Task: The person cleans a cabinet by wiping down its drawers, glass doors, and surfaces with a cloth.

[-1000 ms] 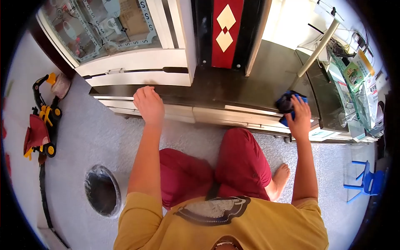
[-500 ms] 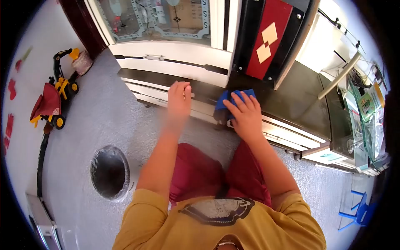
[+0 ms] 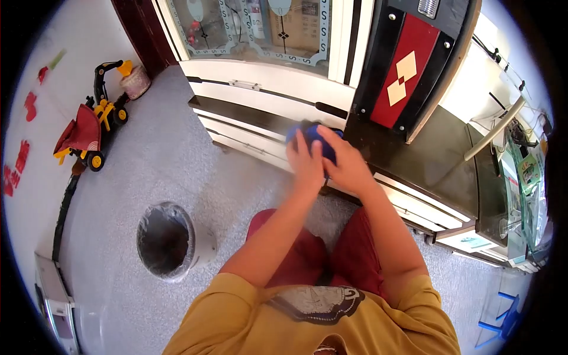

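Note:
A blue cloth (image 3: 327, 149) with a dark part is bunched between my two hands, over the front edge of the dark low cabinet top. My right hand (image 3: 349, 165) grips it from the right, thumb and fingers bent round it. My left hand (image 3: 305, 163) presses against its left side and is slightly smeared by motion. The fingers of both hands nearly meet, and they hide much of the cloth. Just behind the hands is the dark ledge (image 3: 248, 116) of the white drawer unit.
A lined waste bin (image 3: 204, 242) stands on the grey floor at left. Farther back is a toy excavator (image 3: 89, 127) by the wall. A black and red panel (image 3: 408, 71) rises from the dark cabinet top (image 3: 408, 157). A blue stool (image 3: 503, 319) is at lower right.
My left hand has moved right, from above the ledge onto the cloth. My right hand has drawn the cloth up off the cabinet edge. The view has shifted slightly left.

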